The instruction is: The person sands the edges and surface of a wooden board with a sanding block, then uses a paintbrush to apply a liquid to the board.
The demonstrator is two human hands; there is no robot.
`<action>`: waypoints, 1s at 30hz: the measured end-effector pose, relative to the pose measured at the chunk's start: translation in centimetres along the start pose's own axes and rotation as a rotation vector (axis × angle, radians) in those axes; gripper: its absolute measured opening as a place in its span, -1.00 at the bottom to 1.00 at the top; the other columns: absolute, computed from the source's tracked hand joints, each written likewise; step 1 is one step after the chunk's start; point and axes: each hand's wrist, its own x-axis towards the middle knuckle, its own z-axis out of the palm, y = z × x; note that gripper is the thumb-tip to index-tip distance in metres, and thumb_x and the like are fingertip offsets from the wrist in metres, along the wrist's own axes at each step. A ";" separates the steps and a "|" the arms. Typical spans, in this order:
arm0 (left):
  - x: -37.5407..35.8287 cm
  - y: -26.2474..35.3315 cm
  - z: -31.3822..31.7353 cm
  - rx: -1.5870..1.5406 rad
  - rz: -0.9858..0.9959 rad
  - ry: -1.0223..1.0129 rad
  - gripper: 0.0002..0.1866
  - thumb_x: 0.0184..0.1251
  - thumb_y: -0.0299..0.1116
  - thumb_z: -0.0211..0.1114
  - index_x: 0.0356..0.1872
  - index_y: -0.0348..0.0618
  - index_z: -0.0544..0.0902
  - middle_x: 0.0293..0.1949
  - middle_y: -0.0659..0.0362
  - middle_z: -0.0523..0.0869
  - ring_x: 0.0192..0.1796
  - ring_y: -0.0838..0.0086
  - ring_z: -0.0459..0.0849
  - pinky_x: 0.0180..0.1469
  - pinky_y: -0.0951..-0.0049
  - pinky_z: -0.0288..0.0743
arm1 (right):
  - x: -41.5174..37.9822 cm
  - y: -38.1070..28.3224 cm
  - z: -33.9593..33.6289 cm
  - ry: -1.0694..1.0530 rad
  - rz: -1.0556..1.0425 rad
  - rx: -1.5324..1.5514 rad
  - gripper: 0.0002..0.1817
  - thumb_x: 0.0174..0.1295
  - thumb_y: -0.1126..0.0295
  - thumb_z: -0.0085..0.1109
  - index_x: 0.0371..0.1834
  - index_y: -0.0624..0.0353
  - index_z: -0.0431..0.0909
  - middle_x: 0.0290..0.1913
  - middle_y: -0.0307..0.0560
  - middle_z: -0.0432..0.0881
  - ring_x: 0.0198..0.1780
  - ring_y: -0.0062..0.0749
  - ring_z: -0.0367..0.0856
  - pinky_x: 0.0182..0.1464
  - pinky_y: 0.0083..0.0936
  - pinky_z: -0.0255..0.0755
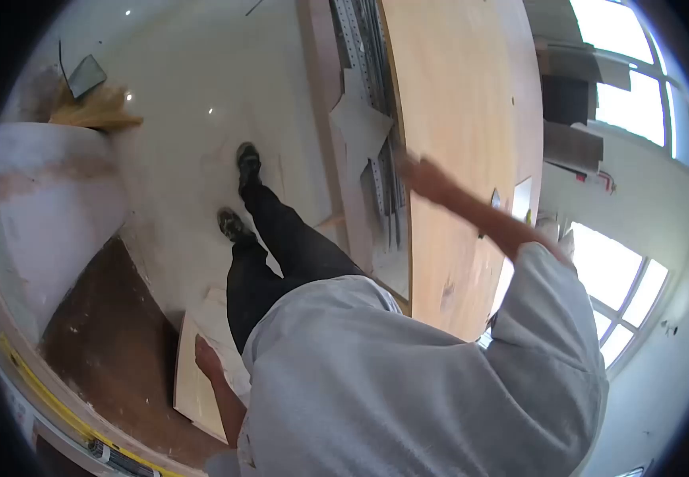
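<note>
Pale board [191, 389]: seen at the lower left of the head view, set at a slant beside a brown sheet [106, 326]; part of its surface is covered by the left arm.
Left hand [209, 358]: held low in front of the pale board, with the fingers curled; whether the board is touched or gripped cannot be told.
Right hand [425, 179]: stretched out near the long edge of a wooden panel [456, 103], and blurred; whether its fingers are spread or pressed together, and whether anything is held, cannot be told.
Wooden panel edge: lined on its left by perforated metal strips [353, 36], which are partly covered by a pale angular piece [362, 127].
Clothing: a grey short-sleeved shirt [408, 389], dark trousers [301, 238] and dark shoes [248, 163] are worn.
Floor [178, 191]: pale and glossy, marked by small bright reflections.
Left side: a whitish curved surface [50, 191] is seen above the brown sheet, and a yellow strip [50, 395] below it.
Right side: bright windows [608, 266] are set in a pale wall [662, 215].
</note>
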 end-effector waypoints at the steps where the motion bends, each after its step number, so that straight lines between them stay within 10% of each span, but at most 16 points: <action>1: -0.6 -1.4 0.9 0.013 -0.024 -0.036 -0.45 0.72 0.02 -0.07 0.42 -0.10 0.62 0.34 -0.12 0.68 0.42 -0.02 0.60 0.49 0.13 0.41 | -2.6 -3.7 0.7 -0.170 -0.020 0.017 -0.60 0.41 0.38 0.05 0.28 0.15 0.60 0.33 0.11 0.60 -0.02 -0.09 0.72 -0.08 -0.11 0.55; 5: 0.7 -0.1 3.3 -0.071 -0.424 -0.321 -0.47 0.74 -0.06 -0.13 0.34 -0.17 0.65 0.25 -0.16 0.73 0.31 -0.06 0.68 0.41 0.07 0.47 | -4.5 -6.0 -4.1 -0.506 -0.260 0.045 -0.59 0.45 0.29 0.07 0.32 0.03 0.61 0.54 -0.18 0.46 0.45 -0.43 0.49 0.20 -0.19 0.52; 12: 6.8 10.9 -1.8 0.002 0.043 -0.054 -0.40 0.75 0.01 -0.12 0.41 -0.26 0.59 0.32 -0.20 0.68 0.40 -0.09 0.60 0.47 0.11 0.40 | 12.6 11.5 -15.9 0.209 -0.115 -0.276 -0.60 0.35 0.37 0.15 0.25 0.11 0.60 0.36 -0.14 0.59 0.39 -0.37 0.54 0.02 -0.25 0.52; 15: 6.4 15.4 -4.1 -0.044 0.018 -0.019 -0.36 0.75 0.04 -0.12 0.44 -0.30 0.56 0.35 -0.23 0.65 0.45 -0.08 0.57 0.50 0.12 0.37 | 7.1 5.8 -10.5 0.105 -0.011 -0.209 -0.69 0.35 0.43 0.11 0.13 0.20 0.63 0.24 0.01 0.65 0.08 -0.28 0.70 -0.07 -0.27 0.54; 16: 6.8 15.6 -4.1 -0.103 0.000 -0.028 -0.36 0.75 0.04 -0.12 0.44 -0.31 0.56 0.35 -0.23 0.65 0.45 -0.08 0.57 0.50 0.13 0.37 | 4.0 2.6 -6.4 -0.180 0.021 -0.163 -0.46 0.33 0.42 0.14 0.42 0.14 0.53 0.41 0.06 0.55 -0.14 -0.24 0.68 -0.15 -0.14 0.46; 18: 8.6 15.7 -4.0 -0.135 0.015 -0.065 -0.34 0.74 0.06 -0.11 0.43 -0.34 0.56 0.34 -0.24 0.66 0.44 -0.08 0.58 0.49 0.14 0.37 | -5.4 -4.3 0.0 -0.021 -0.187 -0.022 -0.49 0.33 0.38 0.15 0.38 0.10 0.57 0.41 -0.02 0.56 -0.05 -0.35 0.72 -0.14 -0.18 0.48; 21: 11.0 14.5 -3.3 -0.019 0.116 -0.106 -0.33 0.74 0.07 -0.09 0.42 -0.40 0.54 0.33 -0.24 0.67 0.43 -0.08 0.59 0.48 0.15 0.39 | -7.6 -8.0 -2.1 -0.372 -0.128 -0.055 -0.48 0.30 0.35 0.19 0.36 0.07 0.60 0.47 -0.10 0.54 0.17 -0.46 0.70 -0.03 -0.35 0.54; 25: 9.3 19.0 -7.5 0.026 0.130 -0.144 -0.32 0.75 0.07 -0.08 0.40 -0.43 0.54 0.32 -0.25 0.66 0.42 -0.09 0.59 0.46 0.14 0.41 | -0.9 -0.6 -2.8 0.271 -0.161 -0.091 -0.50 0.32 0.36 0.18 0.35 0.14 0.60 0.38 -0.08 0.61 0.12 -0.29 0.73 -0.15 -0.28 0.54; 30: 4.9 12.7 -11.1 -0.023 0.260 0.009 -0.32 0.76 0.08 -0.10 0.36 -0.43 0.57 0.31 -0.27 0.67 0.39 -0.16 0.59 0.43 0.10 0.43 | -7.9 -13.0 3.9 -0.068 0.127 -0.271 -0.51 0.28 0.38 0.14 0.27 0.35 0.60 0.28 0.19 0.64 0.01 -0.14 0.73 -0.14 -0.19 0.58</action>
